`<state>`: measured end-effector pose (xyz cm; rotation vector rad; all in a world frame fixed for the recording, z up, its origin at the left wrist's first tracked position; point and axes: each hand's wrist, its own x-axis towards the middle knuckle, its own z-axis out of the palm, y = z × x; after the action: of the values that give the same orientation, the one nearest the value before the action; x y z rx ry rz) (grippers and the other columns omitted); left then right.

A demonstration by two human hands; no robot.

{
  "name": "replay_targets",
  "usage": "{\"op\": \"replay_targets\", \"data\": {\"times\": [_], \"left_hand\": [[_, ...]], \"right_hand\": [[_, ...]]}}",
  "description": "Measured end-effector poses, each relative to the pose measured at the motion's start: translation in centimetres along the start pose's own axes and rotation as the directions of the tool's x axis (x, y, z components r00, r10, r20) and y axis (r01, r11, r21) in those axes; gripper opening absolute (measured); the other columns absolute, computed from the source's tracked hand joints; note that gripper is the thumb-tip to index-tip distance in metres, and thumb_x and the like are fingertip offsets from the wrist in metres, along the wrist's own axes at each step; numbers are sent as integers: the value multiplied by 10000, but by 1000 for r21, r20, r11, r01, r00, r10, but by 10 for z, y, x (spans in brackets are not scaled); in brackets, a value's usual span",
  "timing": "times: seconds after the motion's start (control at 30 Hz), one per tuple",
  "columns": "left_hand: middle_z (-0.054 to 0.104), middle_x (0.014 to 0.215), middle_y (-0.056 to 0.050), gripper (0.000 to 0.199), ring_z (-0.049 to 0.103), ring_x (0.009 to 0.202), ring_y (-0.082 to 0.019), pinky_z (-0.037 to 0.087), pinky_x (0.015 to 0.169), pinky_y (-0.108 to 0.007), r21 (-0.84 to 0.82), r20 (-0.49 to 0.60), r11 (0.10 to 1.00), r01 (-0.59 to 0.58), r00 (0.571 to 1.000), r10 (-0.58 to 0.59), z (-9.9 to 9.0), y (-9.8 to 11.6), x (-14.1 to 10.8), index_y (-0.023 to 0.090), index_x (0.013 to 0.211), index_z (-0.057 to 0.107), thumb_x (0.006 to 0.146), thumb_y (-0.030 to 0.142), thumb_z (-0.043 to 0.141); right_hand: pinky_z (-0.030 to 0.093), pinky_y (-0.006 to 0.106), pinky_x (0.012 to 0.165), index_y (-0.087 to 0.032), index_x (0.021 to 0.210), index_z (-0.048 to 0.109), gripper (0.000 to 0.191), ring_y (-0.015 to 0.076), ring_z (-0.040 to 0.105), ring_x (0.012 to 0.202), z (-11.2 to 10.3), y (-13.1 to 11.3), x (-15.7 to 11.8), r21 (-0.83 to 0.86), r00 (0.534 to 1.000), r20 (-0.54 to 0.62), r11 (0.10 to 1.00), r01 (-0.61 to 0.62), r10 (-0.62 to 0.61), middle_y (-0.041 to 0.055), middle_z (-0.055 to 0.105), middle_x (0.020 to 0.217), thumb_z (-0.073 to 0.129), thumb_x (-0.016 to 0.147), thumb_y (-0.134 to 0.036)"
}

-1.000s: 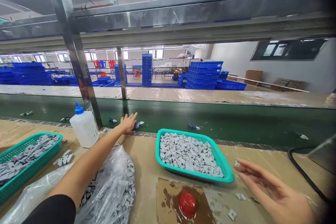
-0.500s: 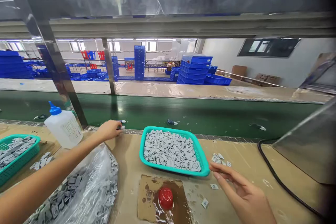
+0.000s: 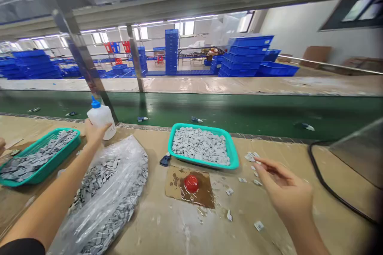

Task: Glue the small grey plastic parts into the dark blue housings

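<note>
My left hand [image 3: 93, 130] is closed about the lower left side of a white squeeze bottle [image 3: 103, 118] with a blue nozzle cap; the bottle stands upright by the metal post. My right hand [image 3: 284, 185] pinches a small grey plastic piece at its fingertips, among a few like pieces [image 3: 250, 156] on the table. Left of it, a green basket [image 3: 235, 159] is full of small grey pieces. A wet red dome [image 3: 191, 183] sits on a soaked cardboard square [image 3: 172, 185]. A dark blue part [image 3: 164, 160] lies by the basket's left corner.
A clear plastic bag [image 3: 119, 191] of grey pieces lies under my left forearm. Another green basket [image 3: 44, 143] is at left, with a co-worker's hand [image 3: 1, 144] beyond. Behind runs a green conveyor [image 3: 167, 107] carrying several parts. A black cable [image 3: 318, 179] curves at right.
My left hand has moved left from the conveyor edge to the bottle and let go of a dark part. My right fingers have closed together. A dark blue part now lies beside the basket.
</note>
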<state>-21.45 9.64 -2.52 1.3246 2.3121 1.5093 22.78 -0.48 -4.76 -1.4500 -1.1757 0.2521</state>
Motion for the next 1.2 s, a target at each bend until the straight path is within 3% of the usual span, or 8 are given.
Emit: {"op": "replay_targets", "data": {"times": [0.13, 0.3, 0.4, 0.5, 0.63, 0.8, 0.97, 1.2], "left_hand": [[487, 1181, -84, 602, 457, 1086, -319, 411, 844, -422, 18, 90, 984, -177, 981, 174, -8, 25, -18, 158, 1081, 378, 609, 417, 646], [560, 1140, -49, 645, 537, 1034, -244, 482, 820, -373, -351, 67, 880, -321, 928, 365, -41, 74, -61, 212, 1123, 437, 554, 368, 697], [651, 922, -25, 518, 620, 811, -235, 533, 641, -340, -327, 304, 913, -244, 887, 347, -62, 92, -99, 210, 970, 538, 507, 370, 707], [657, 870, -14, 526, 617, 735, -229, 516, 569, -322, -129, 616, 945, -301, 723, 314, -75, 97, -141, 241, 991, 532, 514, 402, 680], [624, 968, -33, 536, 579, 842, -243, 477, 703, -373, 16, 842, 896, -444, 489, 227, -79, 94, -184, 242, 1070, 486, 571, 385, 622], [606, 992, -44, 538, 556, 870, -263, 433, 726, -377, 104, 941, 881, -461, 334, 63, -77, 78, -201, 254, 1064, 499, 558, 400, 609], [615, 886, -56, 463, 564, 774, -252, 406, 673, -348, 120, 961, 860, -495, 277, 25, -68, 72, -204, 217, 959, 543, 555, 444, 560], [605, 824, -50, 408, 548, 714, -225, 374, 623, -312, 144, 963, 821, -553, 268, 12, -59, 81, -205, 195, 868, 514, 584, 488, 521]], "right_hand": [[468, 307, 679, -214, 781, 647, 160, 133, 479, 595, 1, 6, 2, 71, 1000, -24, 997, -2, 3, -10, 459, 618, 577, 656, -285], [481, 301, 705, -207, 815, 644, 165, 158, 551, 730, 2, 0, -1, 135, 999, 50, 991, 15, -22, 38, 574, 810, 564, 680, -259], [487, 327, 773, -208, 833, 641, 179, 174, 588, 779, -2, -8, -4, 212, 996, 82, 976, -49, 32, 41, 619, 828, 591, 676, -278], [506, 330, 765, -213, 833, 645, 191, 180, 607, 766, -8, -11, -9, 240, 988, 139, 965, -104, 71, 33, 637, 799, 616, 674, -315], [526, 309, 724, -213, 827, 652, 209, 175, 614, 739, -18, -3, -17, 246, 980, 174, 959, -140, 99, 27, 641, 777, 636, 663, -341], [525, 300, 703, -210, 817, 655, 214, 172, 608, 729, -23, -2, -20, 270, 980, 160, 950, -156, 116, 29, 637, 770, 642, 653, -347], [501, 317, 721, -208, 822, 656, 194, 169, 591, 727, -25, -9, -22, 249, 980, 175, 959, -136, 94, 33, 636, 785, 614, 671, -322], [483, 317, 698, -210, 826, 653, 188, 176, 584, 731, -30, -9, -22, 212, 980, 148, 963, -164, 135, 31, 636, 775, 603, 680, -318]]}}
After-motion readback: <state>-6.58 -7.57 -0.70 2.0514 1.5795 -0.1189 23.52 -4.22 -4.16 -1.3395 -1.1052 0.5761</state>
